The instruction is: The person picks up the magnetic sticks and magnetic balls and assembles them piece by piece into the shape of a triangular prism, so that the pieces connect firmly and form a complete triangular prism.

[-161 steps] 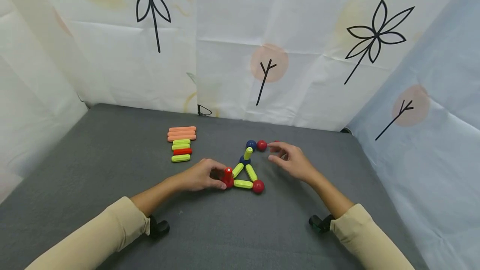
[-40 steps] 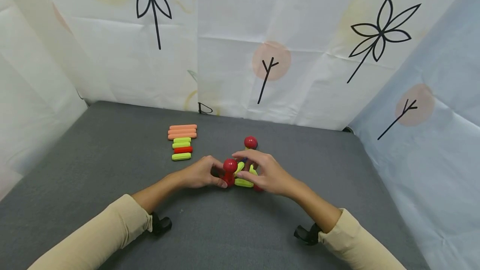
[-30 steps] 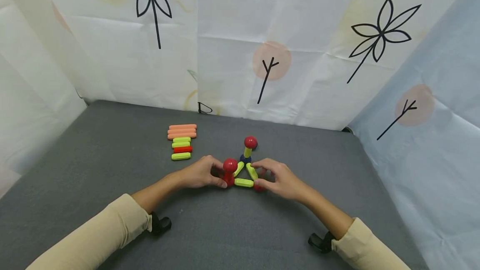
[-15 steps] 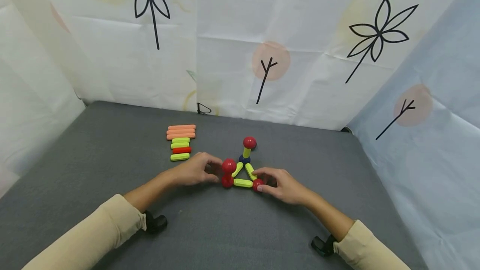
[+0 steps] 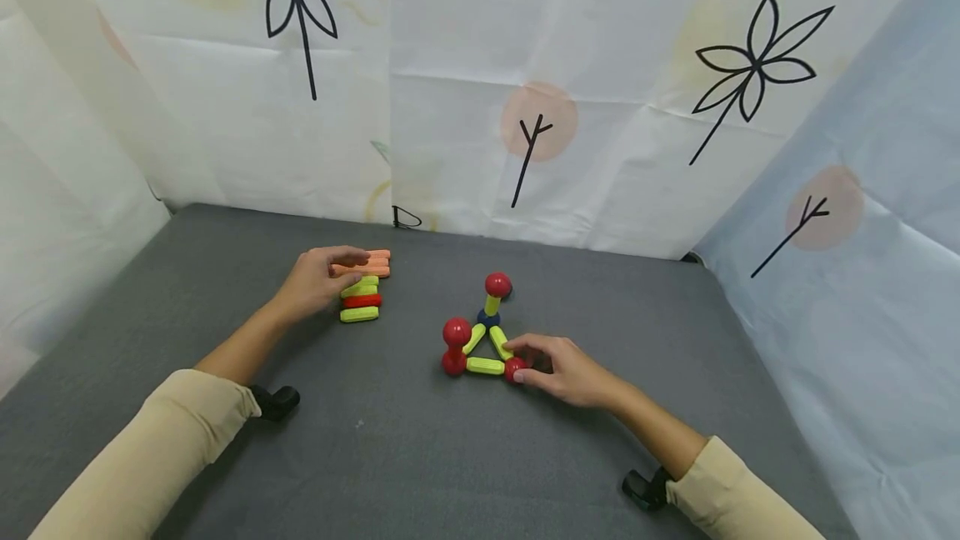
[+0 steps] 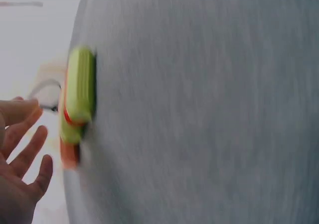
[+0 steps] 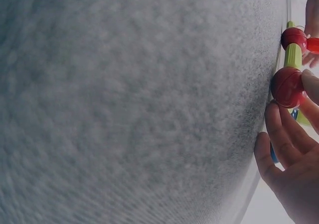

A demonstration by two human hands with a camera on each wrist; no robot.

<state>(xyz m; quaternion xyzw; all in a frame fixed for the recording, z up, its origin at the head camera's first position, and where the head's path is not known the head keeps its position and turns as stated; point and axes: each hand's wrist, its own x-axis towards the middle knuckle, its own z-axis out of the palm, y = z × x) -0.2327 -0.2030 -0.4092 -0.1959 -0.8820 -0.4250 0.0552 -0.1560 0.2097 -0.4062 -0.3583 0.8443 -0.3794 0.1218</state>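
On the grey table lies a flat triangle of yellow-green sticks with balls at its corners. From the left corner's red ball rises a short post topped by a red ball. A yellow-green post on the blue ball carries another red ball. My right hand pinches the right corner's red ball. My left hand hovers with spread fingers over a row of loose sticks, holding nothing.
The stick row holds orange sticks at the back, then yellow-green ones and a red stick. White and pale blue patterned cloth walls the table on three sides. Bare grey surface lies in front and to the right.
My left hand let go of the structure's left corner and moved back-left to the stick row. My right hand dropped from the left post's top ball to the right corner ball.
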